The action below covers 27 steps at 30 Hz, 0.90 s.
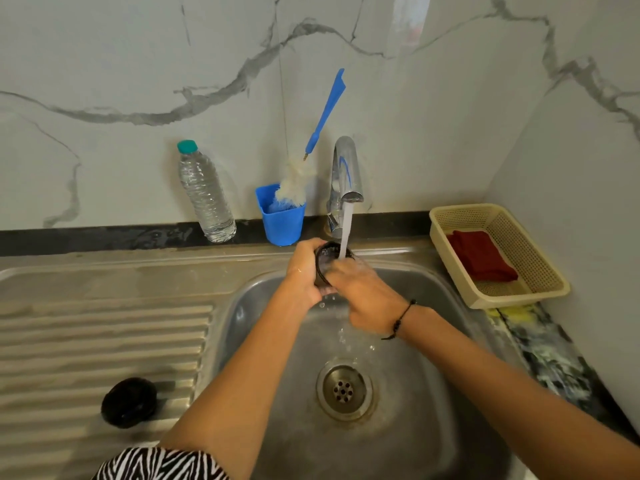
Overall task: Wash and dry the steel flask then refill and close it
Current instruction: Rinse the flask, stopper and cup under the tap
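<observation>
As water streams from the chrome tap [346, 174], the left hand [303, 275] grips a dark round flask [323, 261], right hand [363, 292] fingers curled over its rim.

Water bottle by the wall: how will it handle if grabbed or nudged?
The water bottle looks full, so probably heavy for its size. Its thin ribbed plastic would likely dent under a firm squeeze. Tall, narrow and upright on the wet-looking ledge, it may tip or slide if pushed high.
</observation>
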### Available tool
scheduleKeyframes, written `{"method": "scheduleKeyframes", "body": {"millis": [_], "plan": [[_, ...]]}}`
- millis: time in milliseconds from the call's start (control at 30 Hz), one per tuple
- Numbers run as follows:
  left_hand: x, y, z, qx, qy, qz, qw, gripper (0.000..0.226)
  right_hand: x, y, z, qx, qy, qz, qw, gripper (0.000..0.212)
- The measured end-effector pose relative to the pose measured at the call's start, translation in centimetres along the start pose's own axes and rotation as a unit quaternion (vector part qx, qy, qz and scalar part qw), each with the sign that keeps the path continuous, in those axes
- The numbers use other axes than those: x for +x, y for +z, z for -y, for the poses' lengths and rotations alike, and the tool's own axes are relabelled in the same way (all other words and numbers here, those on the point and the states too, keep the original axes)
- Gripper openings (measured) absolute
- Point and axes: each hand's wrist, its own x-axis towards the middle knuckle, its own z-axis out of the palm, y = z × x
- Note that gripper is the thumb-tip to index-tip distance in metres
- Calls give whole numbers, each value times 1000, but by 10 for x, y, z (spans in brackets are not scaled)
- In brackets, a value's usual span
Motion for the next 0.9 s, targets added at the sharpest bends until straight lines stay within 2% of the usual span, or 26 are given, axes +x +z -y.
{"method": "scheduleKeyframes", "body": {"millis": [67, 133, 200, 267, 333, 400, 433, 500, 567, 633, 700, 800, 867, 900], "plan": [[1, -1, 3, 6, -6, 6, 1000, 30, -3, -5, -10, -86, -20, 40, 995, 55], [1, 3, 6, -4, -13, 8, 1000, 32, 0, -10, -12, -137, -22, 41, 989, 55], [2, 6, 7, -7, -24, 2, 1000, 31, 3, -7, -5, -80, -19, 12, 997, 53], [3, 4, 5, -7, -35, -1, 999, 30, 2, 1, -1, 34, -14, -4, 999, 57], [5, -1, 6, 6, -36, 4, 999, 30, -5, 3, -5, 44, -26, 33, 998, 59], [3, -3, 8, 20, -37, 5, 999, 29, -10, -2, -13, -44, -47, 83, 995, 59], [0, -1, 9, 20, -36, 5, 999, 28, -9, -6, -17, -104, -68, 82, 989, 57], [-2, 2, 4, 40, -28, 3, 999, 29, -2, -14, -20, -187, -108, 42, 976, 49], [-4, 7, -4, 72, -25, 5, 997, 30, 4, -14, -21, -229, -112, 1, 967, 38], [-5, 10, -11, 83, -13, -1, 996, 28, 6, -11, -20, -248, -84, -36, 964, 47], [-2, 13, -14, 79, 5, -19, 997, 26, 5, -4, -10, -200, -11, -51, 978, 61], [3, 15, -14, 56, 43, -56, 996, 16, 2, 11, 10, -26, 89, -54, 994, 60], [4, 16, -11, 59, 73, -76, 993, 14, 0, 10, 17, 181, 126, -56, 974, 59], [3, 16, -8, 55, 82, -82, 992, 15, 0, 7, 16, 239, 132, -49, 961, 58]]}}
